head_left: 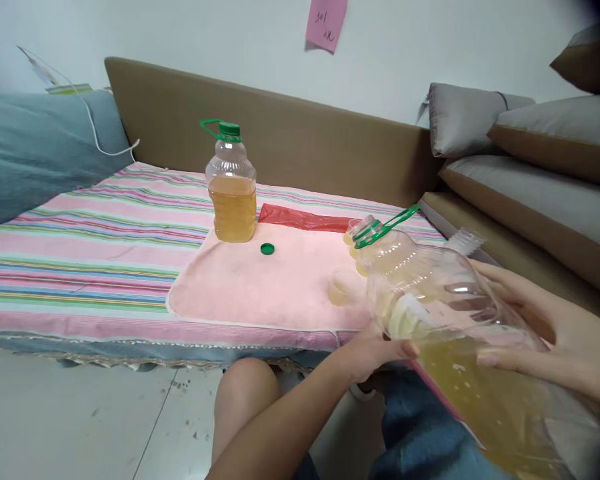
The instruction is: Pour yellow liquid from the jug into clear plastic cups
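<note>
A large clear plastic bottle (430,280), part full of yellow liquid, lies tilted between my hands, its open neck to the upper left. A green ring handle sits round that neck. My left hand (377,350) grips the bottle's side from below, thumb on the plastic. My right hand (555,333) wraps round the bottle farther back, fingers on both sides. Near the bottle stands a small clear cup (339,293) holding some yellow liquid. Several more small cups (353,237) are partly hidden behind the neck. A green cap (267,249) lies on the pink cloth (260,293).
A second bottle (233,207) with a green cap stands upright on the cloth's far left. Behind it lies a red plastic bag (305,220). Stacked cushions (540,180) rise at the right. A clear plastic item (465,241) lies beside them. A brown backboard (305,140) closes off the back.
</note>
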A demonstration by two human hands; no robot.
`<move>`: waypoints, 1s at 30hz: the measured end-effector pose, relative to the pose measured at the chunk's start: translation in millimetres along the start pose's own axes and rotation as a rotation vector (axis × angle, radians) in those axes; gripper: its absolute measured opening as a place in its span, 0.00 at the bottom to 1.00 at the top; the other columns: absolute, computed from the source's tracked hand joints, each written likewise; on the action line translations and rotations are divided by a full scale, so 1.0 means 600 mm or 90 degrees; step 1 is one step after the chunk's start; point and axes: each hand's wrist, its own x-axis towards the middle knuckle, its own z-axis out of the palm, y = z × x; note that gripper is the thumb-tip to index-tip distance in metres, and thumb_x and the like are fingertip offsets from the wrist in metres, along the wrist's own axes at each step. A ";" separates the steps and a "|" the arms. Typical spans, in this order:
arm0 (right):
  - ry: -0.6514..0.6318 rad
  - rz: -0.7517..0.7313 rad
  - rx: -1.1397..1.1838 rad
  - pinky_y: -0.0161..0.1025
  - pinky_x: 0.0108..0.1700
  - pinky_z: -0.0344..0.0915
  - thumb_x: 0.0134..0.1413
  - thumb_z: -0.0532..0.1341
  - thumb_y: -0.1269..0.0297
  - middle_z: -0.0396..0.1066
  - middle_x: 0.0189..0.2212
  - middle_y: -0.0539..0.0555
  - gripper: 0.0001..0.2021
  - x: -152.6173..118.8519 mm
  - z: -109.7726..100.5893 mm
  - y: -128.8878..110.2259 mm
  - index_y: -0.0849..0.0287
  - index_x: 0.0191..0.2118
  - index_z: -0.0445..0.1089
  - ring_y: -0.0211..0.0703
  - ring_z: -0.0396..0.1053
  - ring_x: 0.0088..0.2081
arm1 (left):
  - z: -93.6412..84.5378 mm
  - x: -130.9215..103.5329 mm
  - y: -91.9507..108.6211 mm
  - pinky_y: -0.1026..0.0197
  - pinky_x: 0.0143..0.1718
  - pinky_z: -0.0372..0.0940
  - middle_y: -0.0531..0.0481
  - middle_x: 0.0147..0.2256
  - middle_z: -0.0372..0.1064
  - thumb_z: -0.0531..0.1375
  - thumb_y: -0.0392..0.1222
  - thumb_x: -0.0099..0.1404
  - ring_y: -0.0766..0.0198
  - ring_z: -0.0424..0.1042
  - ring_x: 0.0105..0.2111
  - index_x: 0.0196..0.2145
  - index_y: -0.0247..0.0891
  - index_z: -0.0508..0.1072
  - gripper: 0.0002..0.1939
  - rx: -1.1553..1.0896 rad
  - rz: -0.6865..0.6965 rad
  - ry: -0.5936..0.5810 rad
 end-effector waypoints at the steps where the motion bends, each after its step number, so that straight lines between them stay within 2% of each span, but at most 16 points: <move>1: -0.010 0.001 0.025 0.58 0.54 0.68 0.32 0.72 0.45 0.67 0.60 0.54 0.49 -0.002 0.002 -0.005 0.36 0.65 0.55 0.62 0.70 0.55 | 0.001 -0.009 0.017 0.39 0.62 0.54 0.40 0.59 0.66 0.71 0.66 0.41 0.41 0.62 0.60 0.65 0.44 0.56 0.58 0.031 0.028 -0.013; 4: 0.015 0.002 0.100 0.63 0.49 0.70 0.33 0.72 0.46 0.67 0.59 0.59 0.56 -0.002 0.015 -0.027 0.36 0.69 0.44 0.65 0.72 0.53 | -0.001 -0.035 0.061 0.42 0.64 0.51 0.41 0.64 0.58 0.67 0.68 0.47 0.42 0.56 0.64 0.66 0.44 0.56 0.55 0.141 0.111 -0.006; 6: 0.047 -0.027 0.164 0.64 0.48 0.71 0.32 0.74 0.46 0.68 0.58 0.61 0.60 0.003 0.031 -0.049 0.37 0.70 0.39 0.65 0.72 0.53 | -0.012 -0.050 0.080 0.43 0.65 0.51 0.42 0.65 0.56 0.64 0.70 0.50 0.42 0.55 0.64 0.65 0.43 0.58 0.51 0.199 0.162 0.040; 9: 0.046 -0.104 0.310 0.60 0.51 0.71 0.33 0.76 0.50 0.70 0.57 0.60 0.63 0.021 0.065 -0.087 0.37 0.70 0.34 0.61 0.72 0.53 | -0.042 -0.070 0.098 0.47 0.65 0.52 0.43 0.64 0.58 0.59 0.68 0.57 0.46 0.56 0.64 0.63 0.42 0.62 0.42 0.251 0.235 0.158; 13: 0.022 -0.192 0.538 0.56 0.54 0.70 0.34 0.77 0.52 0.70 0.55 0.57 0.65 0.067 0.128 -0.136 0.37 0.70 0.30 0.54 0.72 0.53 | -0.088 -0.098 0.130 0.49 0.61 0.57 0.43 0.58 0.67 0.61 0.64 0.59 0.47 0.63 0.60 0.57 0.41 0.70 0.34 0.277 0.313 0.298; 15: 0.018 -0.223 0.624 0.56 0.56 0.67 0.34 0.77 0.52 0.70 0.53 0.57 0.67 0.098 0.163 -0.159 0.39 0.70 0.26 0.54 0.72 0.52 | -0.107 -0.116 0.153 0.50 0.59 0.60 0.44 0.58 0.68 0.59 0.63 0.61 0.50 0.66 0.58 0.55 0.42 0.72 0.30 0.230 0.348 0.401; 18: 0.044 -0.255 0.710 0.58 0.59 0.63 0.32 0.78 0.53 0.71 0.51 0.57 0.71 0.147 0.218 -0.197 0.44 0.70 0.22 0.53 0.72 0.52 | -0.127 -0.143 0.186 0.51 0.58 0.62 0.43 0.57 0.69 0.53 0.60 0.67 0.53 0.67 0.57 0.53 0.41 0.73 0.26 0.149 0.394 0.596; 21: 0.058 -0.291 0.761 0.60 0.59 0.62 0.32 0.77 0.53 0.70 0.51 0.56 0.71 0.188 0.279 -0.233 0.44 0.69 0.20 0.54 0.71 0.53 | -0.142 -0.168 0.208 0.51 0.60 0.60 0.40 0.59 0.66 0.49 0.55 0.70 0.54 0.68 0.57 0.54 0.37 0.71 0.25 0.118 0.391 0.778; 23: 0.063 -0.306 0.776 0.60 0.60 0.62 0.33 0.77 0.53 0.70 0.52 0.56 0.70 0.211 0.323 -0.251 0.43 0.69 0.21 0.55 0.69 0.55 | -0.150 -0.182 0.215 0.51 0.63 0.57 0.41 0.63 0.61 0.48 0.53 0.71 0.56 0.64 0.60 0.60 0.39 0.65 0.26 0.102 0.381 0.859; 26: 0.075 -0.300 0.791 0.59 0.60 0.61 0.34 0.77 0.52 0.68 0.54 0.59 0.69 0.240 0.387 -0.267 0.45 0.70 0.23 0.56 0.67 0.58 | -0.161 -0.200 0.216 0.53 0.67 0.50 0.46 0.67 0.53 0.49 0.54 0.71 0.60 0.55 0.65 0.65 0.44 0.56 0.28 0.120 0.371 0.945; 30: 0.058 -0.284 0.832 0.58 0.62 0.60 0.33 0.77 0.52 0.66 0.56 0.62 0.70 0.275 0.461 -0.280 0.49 0.70 0.23 0.56 0.65 0.59 | -0.171 -0.215 0.211 0.56 0.68 0.45 0.50 0.68 0.50 0.48 0.55 0.70 0.62 0.49 0.68 0.66 0.45 0.55 0.29 0.171 0.355 1.010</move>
